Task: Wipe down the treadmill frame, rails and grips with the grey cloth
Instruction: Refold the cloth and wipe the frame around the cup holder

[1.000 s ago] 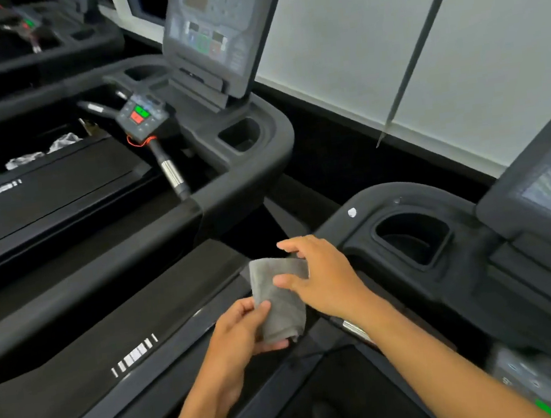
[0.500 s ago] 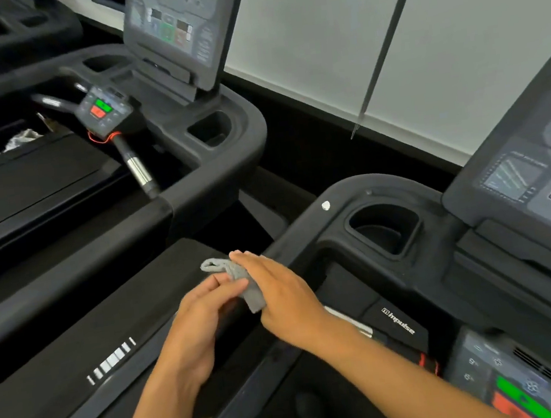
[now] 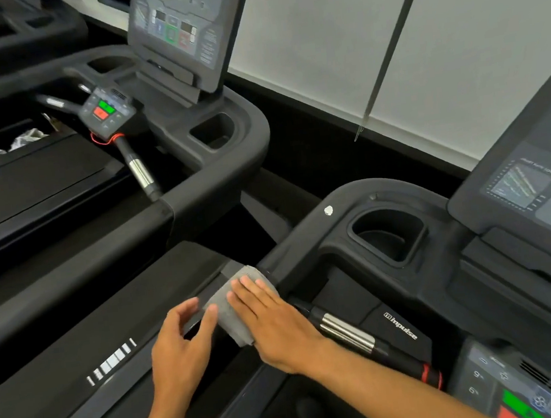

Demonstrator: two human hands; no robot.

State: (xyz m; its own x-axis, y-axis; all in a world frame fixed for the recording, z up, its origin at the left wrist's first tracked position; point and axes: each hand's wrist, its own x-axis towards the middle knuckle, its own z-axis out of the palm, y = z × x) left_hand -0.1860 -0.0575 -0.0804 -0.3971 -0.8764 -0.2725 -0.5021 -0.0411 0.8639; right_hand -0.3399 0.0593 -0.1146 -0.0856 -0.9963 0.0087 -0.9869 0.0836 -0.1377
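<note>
The grey cloth (image 3: 230, 308) lies folded over the left handrail (image 3: 292, 251) of the near black treadmill. My right hand (image 3: 273, 319) rests flat on top of the cloth and presses it onto the rail, fingers together. My left hand (image 3: 180, 350) hovers just left of the cloth with its fingers spread; one fingertip touches the cloth's left edge. A chrome-banded grip (image 3: 346, 333) runs down to the right of my right hand. The cup holder (image 3: 387, 234) and the console screen (image 3: 522, 184) sit further right.
A second treadmill stands to the left, with its own rail (image 3: 177, 202), chrome grip (image 3: 141, 172), button pad (image 3: 105, 111) and console (image 3: 177, 24). White crumpled material (image 3: 3, 148) lies beyond it. A pale wall (image 3: 419, 37) runs behind both machines.
The cloth, held bunched between both hands above the rail, now lies spread on the rail under my flat right hand. My left hand has let go and opened.
</note>
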